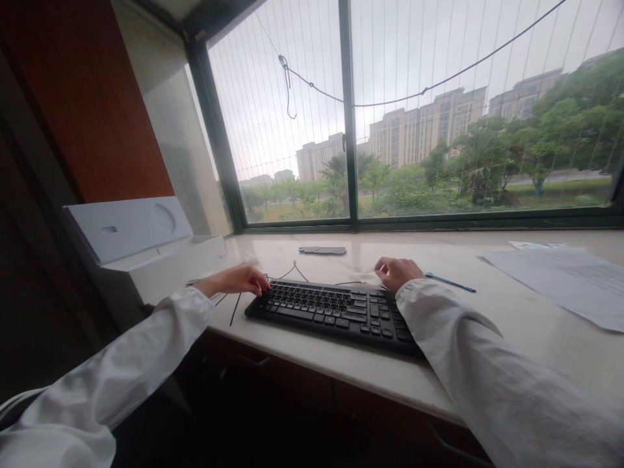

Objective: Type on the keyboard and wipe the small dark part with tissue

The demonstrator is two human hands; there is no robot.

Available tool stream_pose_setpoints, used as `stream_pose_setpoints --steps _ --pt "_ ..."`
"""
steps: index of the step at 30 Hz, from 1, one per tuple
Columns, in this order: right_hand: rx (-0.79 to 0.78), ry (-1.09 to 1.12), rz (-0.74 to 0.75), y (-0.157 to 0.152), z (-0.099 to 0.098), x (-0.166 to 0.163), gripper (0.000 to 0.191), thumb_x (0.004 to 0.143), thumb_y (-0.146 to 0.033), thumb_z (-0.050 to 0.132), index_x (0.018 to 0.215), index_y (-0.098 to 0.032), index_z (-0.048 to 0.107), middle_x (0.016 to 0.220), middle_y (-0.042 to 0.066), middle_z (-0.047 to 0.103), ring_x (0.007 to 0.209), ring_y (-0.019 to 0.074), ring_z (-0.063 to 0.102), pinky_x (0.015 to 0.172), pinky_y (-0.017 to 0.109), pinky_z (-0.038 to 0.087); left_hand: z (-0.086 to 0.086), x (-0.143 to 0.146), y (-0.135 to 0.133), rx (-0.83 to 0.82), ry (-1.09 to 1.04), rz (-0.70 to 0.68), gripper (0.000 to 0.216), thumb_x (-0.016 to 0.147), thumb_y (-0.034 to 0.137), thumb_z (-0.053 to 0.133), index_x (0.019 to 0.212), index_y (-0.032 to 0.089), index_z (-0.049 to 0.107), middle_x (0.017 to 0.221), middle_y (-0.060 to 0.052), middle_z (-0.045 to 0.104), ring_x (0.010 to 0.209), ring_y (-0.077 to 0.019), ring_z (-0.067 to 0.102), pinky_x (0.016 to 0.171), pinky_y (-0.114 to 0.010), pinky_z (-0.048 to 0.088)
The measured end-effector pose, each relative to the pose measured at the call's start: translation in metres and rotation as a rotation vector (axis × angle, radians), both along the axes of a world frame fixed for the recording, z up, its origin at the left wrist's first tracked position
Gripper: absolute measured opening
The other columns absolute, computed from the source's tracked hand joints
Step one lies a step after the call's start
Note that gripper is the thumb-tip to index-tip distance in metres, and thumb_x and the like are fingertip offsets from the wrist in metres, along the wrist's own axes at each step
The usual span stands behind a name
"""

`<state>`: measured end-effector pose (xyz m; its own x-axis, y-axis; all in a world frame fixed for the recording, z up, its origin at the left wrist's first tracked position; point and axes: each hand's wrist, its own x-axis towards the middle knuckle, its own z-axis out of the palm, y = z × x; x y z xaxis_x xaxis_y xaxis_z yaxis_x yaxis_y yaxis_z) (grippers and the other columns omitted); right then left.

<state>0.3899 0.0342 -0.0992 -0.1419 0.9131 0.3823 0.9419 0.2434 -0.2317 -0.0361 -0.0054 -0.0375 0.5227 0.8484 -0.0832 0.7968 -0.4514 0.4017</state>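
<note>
Shines in grey and diffuse through the window, whitest in the sky. Leaves a pale sheen on the counter; sinks to near-black beneath. Stretches the sleeves toward the lower corners. Looks soft, perhaps hazy, and blurs lettering on the keyboard.

Head view, forward over keyboard toward window

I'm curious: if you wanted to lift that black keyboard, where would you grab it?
Probably by its two short ends, one hand coming in from each side. The keyboard lies flat, keys up, on the counter, and it's long and thin, so gripping both ends should keep it level. The left hand is at its far left corner; the right sleeve hides part of the right end.
</note>
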Motion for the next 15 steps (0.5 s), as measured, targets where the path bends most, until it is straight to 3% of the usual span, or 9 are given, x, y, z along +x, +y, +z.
stream_pose_setpoints --steps 15 --pt "-0.024 -0.003 0.01 0.0014 -0.0012 0.001 0.019 0.081 -0.03 0.053 0.091 -0.026 0.07 0.088 0.0 0.075 0.083 0.0204 0.065 0.078 0.033 0.042 -0.0017 0.0 0.0041 -0.008 -0.032 0.031 0.029 0.069 0.031 0.078 0.096 0.021 0.077 0.089 -0.003 0.076 0.084 -0.0198 0.07 0.075 -0.025 0.054"
